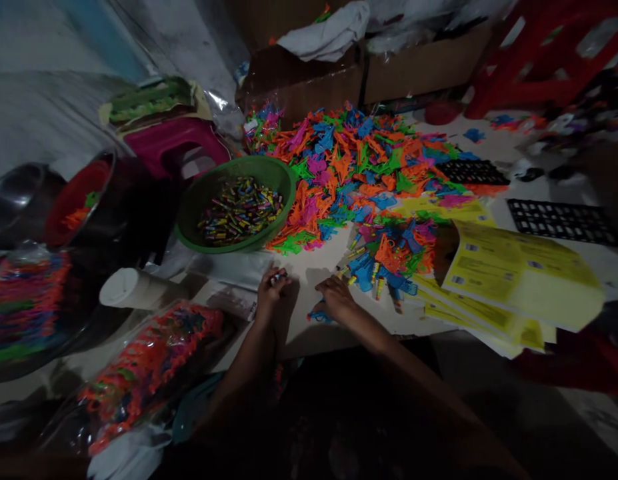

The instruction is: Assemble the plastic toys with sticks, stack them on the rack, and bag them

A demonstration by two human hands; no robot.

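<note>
My left hand (273, 288) is closed around a small pale piece, too blurred to name, pinched at the fingertips just above the white surface (309, 267). My right hand (335, 298) lies flat a little way to the side of it, fingers together and pressed down on a blue plastic piece (317, 315) that peeks out under the palm.

Just beyond my right fingertips sits a small heap of plastic toy parts (389, 257), blue, orange and pink, with a few short colourful sticks mixed in. Farther out from both hands spreads the big pile of neon plastic parts (359, 160), still loose and unsorted as far as I can judge, so most of the work looks to be ahead of me. Ahead of my left hand stands a green bowl (236, 200) well filled with the same small colourful sticks.

To the outside of my right hand lie stacks of yellow printed cards (513, 273), and beyond them black plastic grids (563, 220). To the outside of my left hand I see a white roll (126, 288) and, nearer my body, a clear bag of finished-looking orange and green pieces (149, 363), which suggests some share is already packed. Cardboard boxes (369, 73) stand behind the big pile.
</note>
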